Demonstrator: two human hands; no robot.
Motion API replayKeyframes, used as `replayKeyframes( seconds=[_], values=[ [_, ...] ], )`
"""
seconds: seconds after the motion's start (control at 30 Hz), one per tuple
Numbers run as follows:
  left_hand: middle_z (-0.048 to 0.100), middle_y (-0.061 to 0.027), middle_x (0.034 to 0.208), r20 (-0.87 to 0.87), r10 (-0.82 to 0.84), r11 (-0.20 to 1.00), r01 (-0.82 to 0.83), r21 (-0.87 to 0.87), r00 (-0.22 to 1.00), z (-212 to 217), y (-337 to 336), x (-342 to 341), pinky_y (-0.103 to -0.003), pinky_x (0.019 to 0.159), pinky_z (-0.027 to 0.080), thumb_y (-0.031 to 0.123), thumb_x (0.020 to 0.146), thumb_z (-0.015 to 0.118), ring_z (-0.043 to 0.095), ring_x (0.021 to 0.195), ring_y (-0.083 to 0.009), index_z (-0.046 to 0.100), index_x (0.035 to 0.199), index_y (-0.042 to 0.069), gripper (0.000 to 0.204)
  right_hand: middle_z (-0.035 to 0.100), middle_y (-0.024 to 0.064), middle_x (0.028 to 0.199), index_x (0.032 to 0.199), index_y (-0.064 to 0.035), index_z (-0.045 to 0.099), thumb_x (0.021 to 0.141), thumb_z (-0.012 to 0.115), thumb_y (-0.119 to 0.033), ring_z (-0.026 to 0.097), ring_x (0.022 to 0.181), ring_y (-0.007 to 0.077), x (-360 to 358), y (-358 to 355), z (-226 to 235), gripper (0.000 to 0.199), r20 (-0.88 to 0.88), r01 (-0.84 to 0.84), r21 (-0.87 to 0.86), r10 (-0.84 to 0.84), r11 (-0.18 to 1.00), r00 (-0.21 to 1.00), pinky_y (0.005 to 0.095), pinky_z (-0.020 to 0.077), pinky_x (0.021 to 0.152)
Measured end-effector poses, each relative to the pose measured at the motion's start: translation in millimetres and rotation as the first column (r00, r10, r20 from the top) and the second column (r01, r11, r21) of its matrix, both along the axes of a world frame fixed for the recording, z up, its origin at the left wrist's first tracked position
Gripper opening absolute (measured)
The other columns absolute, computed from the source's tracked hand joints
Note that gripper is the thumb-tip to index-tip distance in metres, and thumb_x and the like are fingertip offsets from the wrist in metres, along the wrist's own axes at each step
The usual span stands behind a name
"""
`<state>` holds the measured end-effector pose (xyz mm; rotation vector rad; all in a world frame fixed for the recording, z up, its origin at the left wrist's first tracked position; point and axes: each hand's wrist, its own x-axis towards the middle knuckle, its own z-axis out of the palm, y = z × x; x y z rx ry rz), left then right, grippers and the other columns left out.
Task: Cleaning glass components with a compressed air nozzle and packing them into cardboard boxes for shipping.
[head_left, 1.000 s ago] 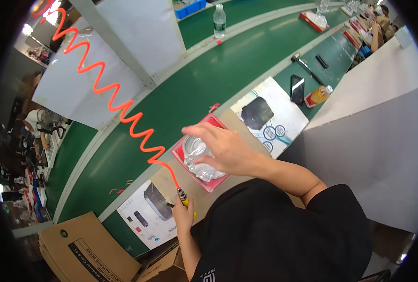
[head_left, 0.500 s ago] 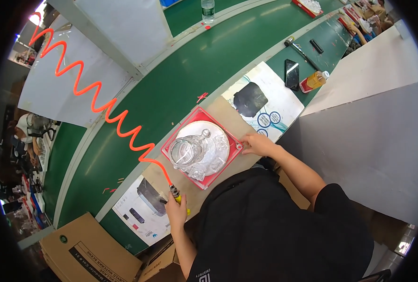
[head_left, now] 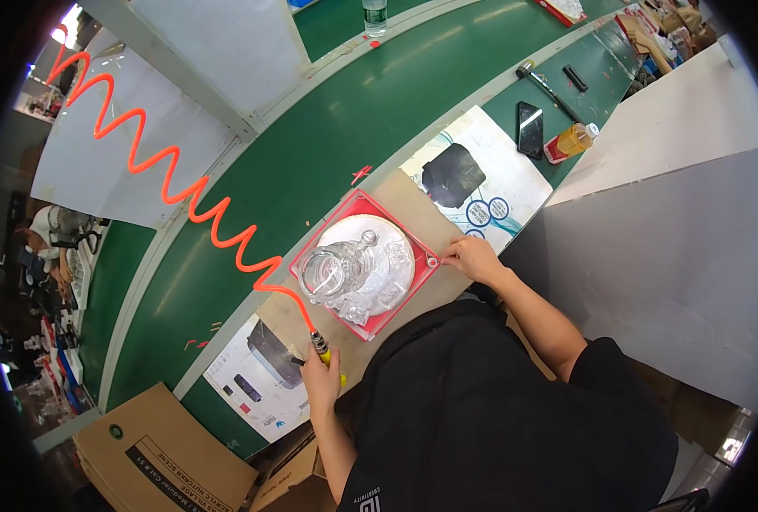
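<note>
My left hand (head_left: 321,381) is closed around a yellow air blow gun (head_left: 322,346), its metal end joined to an orange coiled hose (head_left: 228,213). In front of me lies a square red tray (head_left: 370,327) with clear edges. On it sits a round white base (head_left: 400,282) bearing a clear jar-like figure (head_left: 329,271) and smaller clear pieces. My right hand (head_left: 473,258) pinches the tray's right corner, beside a small round fitting (head_left: 432,262). The blow gun's nozzle is mostly hidden by my left hand.
Printed white cartons (head_left: 502,183) flank the tray on the green bench (head_left: 328,145). At the right lie a hammer (head_left: 549,90), a phone (head_left: 529,130) and a drink bottle (head_left: 572,142). Brown boxes (head_left: 161,452) stand at lower left. A grey-white partition (head_left: 669,247) rises at the right.
The tray with its clear figure has shifted and turned slightly, a little away and to the left. My right hand has moved slightly at the corner; my left hand still grips the blow gun.
</note>
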<state>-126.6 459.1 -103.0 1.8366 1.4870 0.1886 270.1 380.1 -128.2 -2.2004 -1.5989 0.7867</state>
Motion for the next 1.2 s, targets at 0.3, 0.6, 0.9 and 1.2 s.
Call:
replayKeyframes(
  seconds=[0.3,0.6,0.9,1.2],
  values=[
    [0.066,-0.0127,0.078,-0.013,-0.001,1.0,0.001,-0.002,1.0,1,-7,1,-0.035,0.065,0.05,0.019,0.091,0.065,0.065,0.068,-0.0216,0.055,0.111,0.001,0.03,0.072,0.0086,0.086,0.093,-0.0089,0.076,0.085,0.069,-0.02,0.068,0.075,0.0241,-3,-1,-18,0.015,-0.356,0.266,0.127,-0.206,0.956,0.911,0.0313,0.0515,0.069],
    [0.066,-0.0128,0.077,-0.03,0.01,1.0,-0.01,0.019,0.999,-2,-10,2,-0.035,0.066,0.05,0.019,0.091,0.064,0.066,0.069,-0.0225,0.055,0.111,0.001,0.029,0.07,0.0038,0.083,0.097,-0.0005,0.072,0.095,0.062,-0.016,0.065,0.074,0.0105,-19,-18,-15,0.019,-0.743,0.45,-0.186,-0.424,0.874,0.517,0.0244,0.0503,0.068],
    [0.068,-0.021,0.097,-0.075,0.052,0.988,-0.062,-0.144,0.996,10,-3,14,-0.047,0.082,0.045,0.025,0.09,0.064,0.063,0.093,-0.0429,0.056,0.11,0.002,0.032,0.069,0.0086,0.087,0.097,0.0016,0.064,0.097,0.058,-0.015,0.067,0.076,0.0155,-13,-33,-23,0.018,-0.835,0.499,-0.263,-0.454,0.826,0.31,0.0277,0.0533,0.071],
    [0.066,-0.0151,0.086,-0.044,0.037,0.996,-0.041,-0.076,0.998,0,-6,5,-0.04,0.074,0.047,0.021,0.091,0.064,0.063,0.08,-0.0315,0.054,0.111,0.002,0.029,0.067,0.0068,0.081,0.1,0.0025,0.064,0.095,0.061,-0.014,0.065,0.073,0.0135,-6,-38,-26,0.017,-0.762,0.471,-0.219,-0.451,0.854,0.464,0.0278,0.0529,0.069]
  ],
)
